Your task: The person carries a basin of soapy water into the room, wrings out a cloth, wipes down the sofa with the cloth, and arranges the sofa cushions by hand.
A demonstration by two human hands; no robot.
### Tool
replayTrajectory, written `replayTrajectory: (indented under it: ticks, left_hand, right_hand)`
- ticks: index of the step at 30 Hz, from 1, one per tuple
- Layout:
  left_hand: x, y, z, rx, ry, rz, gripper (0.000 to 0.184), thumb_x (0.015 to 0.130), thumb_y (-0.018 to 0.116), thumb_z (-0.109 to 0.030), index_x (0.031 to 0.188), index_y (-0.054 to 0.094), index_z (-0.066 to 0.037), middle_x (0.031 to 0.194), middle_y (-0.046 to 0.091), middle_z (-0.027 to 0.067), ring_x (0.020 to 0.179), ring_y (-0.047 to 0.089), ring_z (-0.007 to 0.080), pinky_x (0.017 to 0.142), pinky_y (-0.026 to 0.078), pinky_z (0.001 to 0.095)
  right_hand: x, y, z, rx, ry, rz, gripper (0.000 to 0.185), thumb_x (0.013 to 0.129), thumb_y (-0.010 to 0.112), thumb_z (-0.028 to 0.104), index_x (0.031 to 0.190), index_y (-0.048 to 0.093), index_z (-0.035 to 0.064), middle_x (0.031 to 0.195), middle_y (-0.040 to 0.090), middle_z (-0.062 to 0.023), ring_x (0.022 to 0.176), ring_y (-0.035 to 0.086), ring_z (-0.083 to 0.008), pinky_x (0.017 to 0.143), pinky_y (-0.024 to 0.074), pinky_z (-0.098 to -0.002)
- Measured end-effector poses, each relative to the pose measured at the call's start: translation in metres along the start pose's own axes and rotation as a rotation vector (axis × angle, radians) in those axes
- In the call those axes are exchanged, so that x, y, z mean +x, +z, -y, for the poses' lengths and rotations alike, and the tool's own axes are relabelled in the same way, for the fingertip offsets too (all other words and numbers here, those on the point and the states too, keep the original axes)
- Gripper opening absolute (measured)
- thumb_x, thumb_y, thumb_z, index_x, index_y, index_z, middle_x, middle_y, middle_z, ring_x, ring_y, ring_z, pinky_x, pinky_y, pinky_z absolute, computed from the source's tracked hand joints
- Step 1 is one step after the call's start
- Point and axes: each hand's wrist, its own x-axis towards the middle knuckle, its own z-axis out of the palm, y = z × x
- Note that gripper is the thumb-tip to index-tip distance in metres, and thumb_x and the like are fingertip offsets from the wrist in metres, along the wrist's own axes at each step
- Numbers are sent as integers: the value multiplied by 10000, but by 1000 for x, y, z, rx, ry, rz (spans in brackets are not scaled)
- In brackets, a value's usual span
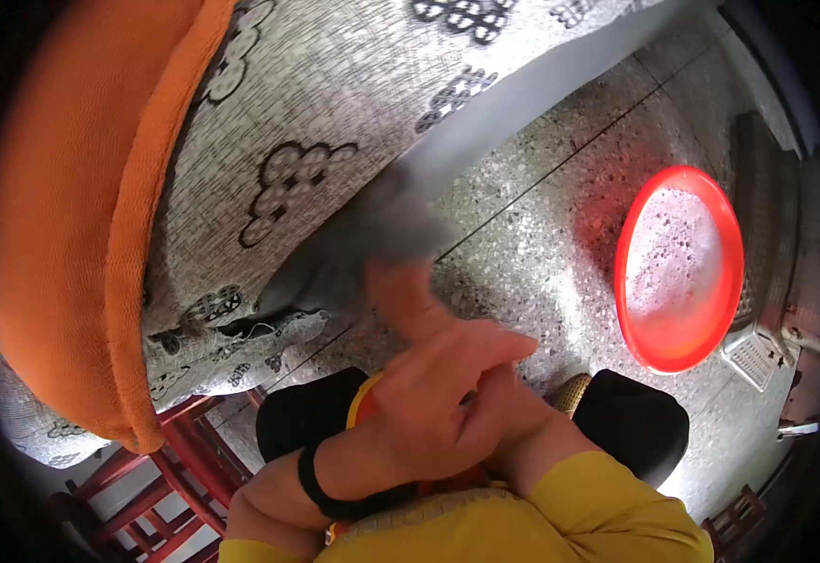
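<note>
My left hand (438,399), a black band on its wrist, lies across my right forearm (536,427), with fingers stretched out and a gap at the thumb. Beyond it, my right hand (405,296) reaches up and to the left, smeared by motion. It meets a blurred dark grey, cloth-like thing (400,225); its fingers are hidden there, so I cannot tell its grip. This lies beside the hanging edge of a grey-white patterned cloth (306,113), along which runs a smooth pale grey band (522,103).
A padded orange cloth thing (72,206) bulges at the left. A red basin (624,281) of foamy water stands on the speckled floor (541,244) at the right. Beside it is a pale perforated plastic piece (752,357). Red wooden furniture (180,460) stands at lower left.
</note>
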Motion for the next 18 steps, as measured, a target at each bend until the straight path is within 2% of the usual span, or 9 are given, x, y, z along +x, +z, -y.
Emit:
replayTrajectory:
  ticks: [2, 4, 7, 8, 10, 13, 15, 17, 18]
  left_hand:
    - [1, -7, -13, -22, 26, 2, 215, 701, 517, 107, 874, 604, 15, 790, 627, 124, 689, 618, 208, 620, 493, 265]
    - [-2, -10, -16, -29, 60, 21, 211, 698, 526, 102, 872, 607, 15, 789, 627, 126, 686, 619, 206, 614, 492, 265]
    - [-7, 0, -9, -46, 99, 77, 214, 682, 535, 101, 863, 609, 14, 784, 626, 128, 677, 620, 204, 603, 491, 265]
    - [-8, 5, -4, -54, 70, 54, 208, 689, 535, 98, 865, 609, 14, 781, 625, 128, 672, 619, 202, 597, 491, 264]
    - [-7, 12, -2, -65, 46, 31, 202, 697, 534, 95, 867, 608, 14, 777, 625, 127, 666, 619, 201, 592, 490, 262]
    - [-4, 4, 0, -23, 72, 34, 196, 699, 533, 95, 860, 609, 14, 776, 626, 127, 671, 619, 202, 599, 490, 260]
    - [-6, -5, -1, -75, -31, -1, 186, 701, 533, 96, 850, 607, 15, 778, 623, 123, 666, 617, 203, 597, 487, 259]
    - [-6, -12, -11, -124, -83, -8, 188, 699, 530, 105, 845, 604, 12, 780, 621, 120, 661, 615, 197, 593, 486, 259]
    - [-7, -14, -14, -165, -132, -4, 190, 698, 527, 113, 839, 602, 10, 781, 619, 118, 655, 613, 190, 590, 484, 259]
  right_hand:
    - [64, -44, 11, 500, 306, -261, 308, 731, 551, 112, 1014, 524, -8, 942, 560, -189, 868, 540, -342, 797, 407, -468]
    - [70, -43, 18, 626, 408, -297, 269, 726, 544, 84, 979, 543, -10, 938, 570, -214, 827, 560, -340, 746, 423, -484]
    - [1, 4, 43, 25, 114, 85, 328, 720, 558, 127, 1009, 521, -22, 985, 530, -253, 950, 493, -423, 863, 363, -510]
    - [-28, 26, 42, 26, -80, 42, 344, 714, 563, 143, 1013, 508, -19, 981, 513, -270, 963, 469, -437, 902, 344, -493]
    - [-67, 61, 41, 331, -66, 97, 376, 707, 571, 155, 1039, 506, -11, 1031, 503, -276, 1022, 450, -443, 950, 306, -498]
    - [-28, 20, 48, 144, -168, -59, 343, 701, 573, 125, 1007, 502, -14, 985, 530, -251, 954, 496, -427, 898, 359, -496]
    - [33, -32, 47, 296, 706, 368, 329, 704, 567, 124, 986, 485, -24, 907, 557, -217, 851, 546, -383, 808, 431, -456]
    - [69, -42, 39, 694, 332, -280, 147, 686, 572, 121, 788, 558, 17, 774, 572, -189, 784, 560, -348, 680, 415, -491]
    - [62, -40, 42, 689, 333, -274, 147, 686, 572, 121, 788, 558, 17, 774, 572, -189, 784, 560, -348, 680, 415, -491]
